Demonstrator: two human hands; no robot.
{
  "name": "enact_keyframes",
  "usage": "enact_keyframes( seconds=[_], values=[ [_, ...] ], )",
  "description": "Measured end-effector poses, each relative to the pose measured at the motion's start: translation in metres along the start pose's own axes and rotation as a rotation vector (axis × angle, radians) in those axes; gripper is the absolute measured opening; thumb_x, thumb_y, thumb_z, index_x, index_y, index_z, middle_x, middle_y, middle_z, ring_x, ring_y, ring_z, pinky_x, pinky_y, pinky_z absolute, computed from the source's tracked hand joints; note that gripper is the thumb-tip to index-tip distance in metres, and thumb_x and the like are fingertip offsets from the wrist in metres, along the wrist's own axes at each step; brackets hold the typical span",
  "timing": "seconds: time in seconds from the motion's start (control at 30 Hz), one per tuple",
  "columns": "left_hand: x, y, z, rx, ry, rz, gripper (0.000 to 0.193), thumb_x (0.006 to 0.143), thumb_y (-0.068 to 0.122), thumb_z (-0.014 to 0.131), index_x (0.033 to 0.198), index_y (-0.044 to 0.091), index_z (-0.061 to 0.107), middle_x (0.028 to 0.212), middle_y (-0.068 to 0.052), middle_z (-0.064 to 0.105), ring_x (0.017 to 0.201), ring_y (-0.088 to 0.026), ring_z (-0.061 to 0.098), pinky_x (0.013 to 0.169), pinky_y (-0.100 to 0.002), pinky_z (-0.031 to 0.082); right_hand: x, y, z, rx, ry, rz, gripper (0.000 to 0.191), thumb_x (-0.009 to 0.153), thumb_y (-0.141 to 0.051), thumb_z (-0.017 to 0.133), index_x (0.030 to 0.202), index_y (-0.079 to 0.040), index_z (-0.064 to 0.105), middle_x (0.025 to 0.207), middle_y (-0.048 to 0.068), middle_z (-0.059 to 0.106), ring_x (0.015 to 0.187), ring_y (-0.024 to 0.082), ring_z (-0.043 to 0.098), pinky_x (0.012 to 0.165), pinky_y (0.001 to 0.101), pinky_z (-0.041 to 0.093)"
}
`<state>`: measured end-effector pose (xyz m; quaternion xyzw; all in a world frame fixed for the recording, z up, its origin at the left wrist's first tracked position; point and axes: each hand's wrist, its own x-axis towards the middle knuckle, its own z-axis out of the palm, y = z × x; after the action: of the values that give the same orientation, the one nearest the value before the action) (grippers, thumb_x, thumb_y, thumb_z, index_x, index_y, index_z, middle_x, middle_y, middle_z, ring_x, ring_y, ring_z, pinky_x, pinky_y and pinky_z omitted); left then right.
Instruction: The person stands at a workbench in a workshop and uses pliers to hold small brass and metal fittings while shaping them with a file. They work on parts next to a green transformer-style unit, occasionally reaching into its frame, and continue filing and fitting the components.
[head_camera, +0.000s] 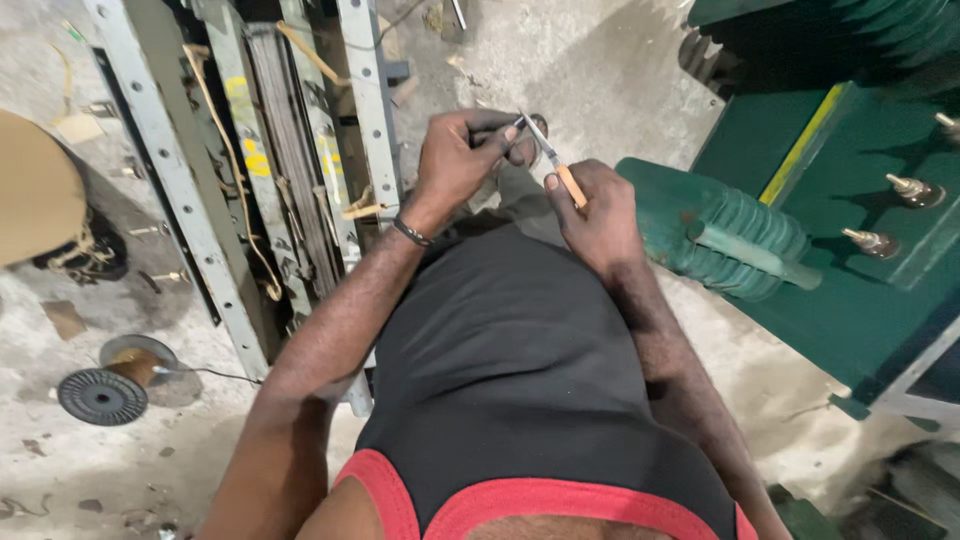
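Head view. The right hand (592, 210) closes its grip on the wooden handle of a small knife (553, 160), blade pointing up and left. The left hand (462, 158) pinches a thin dark piece (505, 132), too small to identify, at the blade tip. Left: grey metal frame (190, 190), wire spool (105, 390); right: green ribbed insulator (745, 240).

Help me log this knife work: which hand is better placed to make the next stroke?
Probably the right hand: it grips the knife by its wooden handle, blade aimed at the left hand, which only pinches the small piece at the tip.
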<state>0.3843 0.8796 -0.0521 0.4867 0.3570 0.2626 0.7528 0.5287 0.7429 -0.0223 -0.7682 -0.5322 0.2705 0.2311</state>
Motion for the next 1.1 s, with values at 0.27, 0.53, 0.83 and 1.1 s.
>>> enact_keyframes(
  seconds=[0.27,0.53,0.83,1.1],
  values=[
    [0.002,-0.005,0.003,-0.097,-0.019,0.018,0.015,0.101,-0.002,0.067,0.112,-0.010,0.073,0.089,-0.010,0.076,0.078,-0.011,0.073,0.068,-0.025,0.059,0.006,0.004,-0.005,-0.130,-0.025,-0.065,0.020,0.102,-0.017,0.070,0.093,0.001,0.070,0.089,0.021,0.067,0.083,0.042,0.065,0.073,0.0499,0.051],
    [0.003,-0.006,0.005,-0.075,0.040,0.063,0.015,0.100,-0.002,0.067,0.113,-0.009,0.072,0.093,-0.011,0.077,0.080,-0.012,0.076,0.070,-0.026,0.063,0.016,0.004,-0.012,-0.047,-0.063,-0.143,0.018,0.104,-0.016,0.068,0.097,0.001,0.069,0.094,0.021,0.068,0.087,0.042,0.066,0.075,0.0496,0.052],
    [0.006,0.003,0.008,0.108,0.132,0.104,0.013,0.099,-0.001,0.071,0.110,-0.005,0.076,0.095,-0.010,0.080,0.084,-0.011,0.076,0.072,-0.025,0.062,0.031,-0.001,-0.020,-0.050,-0.156,-0.060,0.032,0.108,-0.023,0.067,0.089,0.003,0.066,0.078,0.021,0.061,0.068,0.039,0.058,0.065,0.0469,0.046],
    [0.009,0.004,0.001,-0.080,0.066,0.069,0.013,0.101,0.005,0.072,0.111,-0.003,0.076,0.088,-0.010,0.078,0.063,-0.005,0.061,0.054,-0.022,0.045,0.055,0.002,-0.036,0.860,-0.629,0.478,0.034,0.108,-0.032,0.056,0.102,0.000,0.065,0.077,0.004,0.060,0.060,0.011,0.053,0.049,0.0285,0.042]
  ],
)
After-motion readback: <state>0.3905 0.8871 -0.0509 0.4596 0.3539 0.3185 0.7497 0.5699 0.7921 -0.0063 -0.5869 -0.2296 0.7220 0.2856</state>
